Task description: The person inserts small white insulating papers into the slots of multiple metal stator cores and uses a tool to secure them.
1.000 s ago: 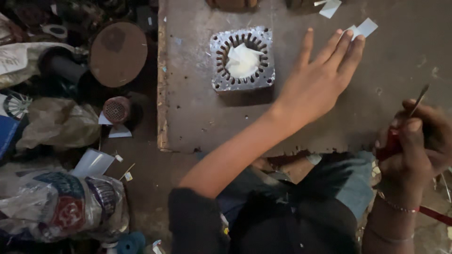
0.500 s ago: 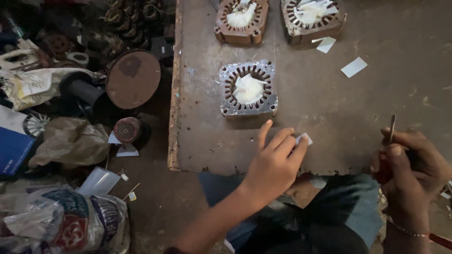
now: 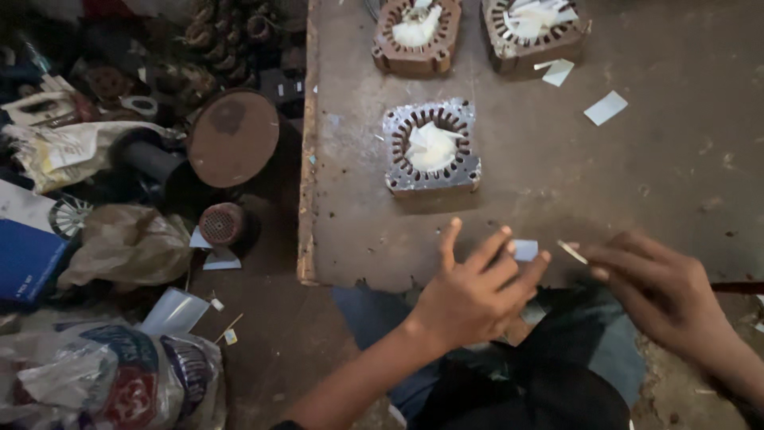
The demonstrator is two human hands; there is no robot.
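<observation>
Left hand [image 3: 469, 299] fingers spread, tips pinching a small pale paper slip [image 3: 524, 250] at the near edge of the wooden board [image 3: 358, 231]. Right hand [image 3: 660, 295] fingers pressed together on a thin tool [image 3: 573, 252], tip just beside the slip. Best to keep slip flat w/ light grip. Grey slotted metal core [image 3: 430, 148] stands further up, apart

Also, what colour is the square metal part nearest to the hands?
The square slotted core is silvery grey, with white paper in its middle; the head view shows it.
</observation>
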